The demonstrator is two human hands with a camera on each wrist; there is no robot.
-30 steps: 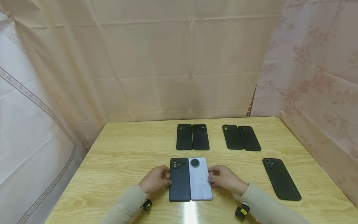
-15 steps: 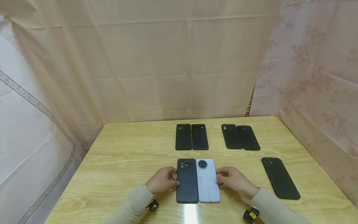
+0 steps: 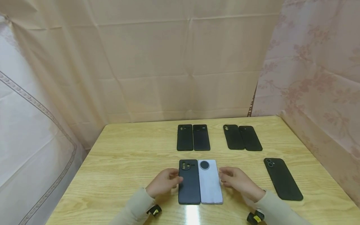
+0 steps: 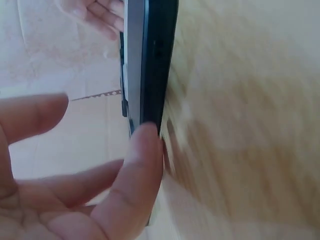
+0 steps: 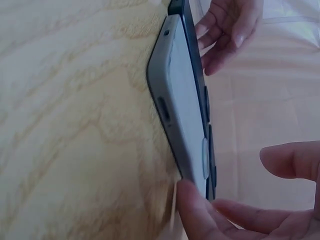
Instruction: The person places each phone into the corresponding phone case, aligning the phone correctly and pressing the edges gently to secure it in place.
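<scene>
A black phone case (image 3: pixel 189 184) with a camera cutout at its top left lies flat on the table. Close against its right side lies a white phone (image 3: pixel 210 184) with a round dark camera. My left hand (image 3: pixel 164 182) is at the case's left edge; in the left wrist view a fingertip (image 4: pixel 145 137) touches that edge, while the thumb stands away. My right hand (image 3: pixel 240 181) is beside the phone's right edge. The right wrist view has one fingertip (image 5: pixel 186 192) against the phone's side and the thumb held apart. Neither hand grips anything.
Behind them, a black case (image 3: pixel 185 137) and a dark phone (image 3: pixel 201 137) lie side by side. Another black case (image 3: pixel 234 137) and black phone (image 3: pixel 250 138) form a pair further right. A black phone (image 3: pixel 283 179) lies at the right of the wooden table (image 3: pixel 126 156).
The black case and white phone have shifted right together between my hands, mostly in the first half second. Since then both hands have loosened, with the left thumb lifting from the case.
</scene>
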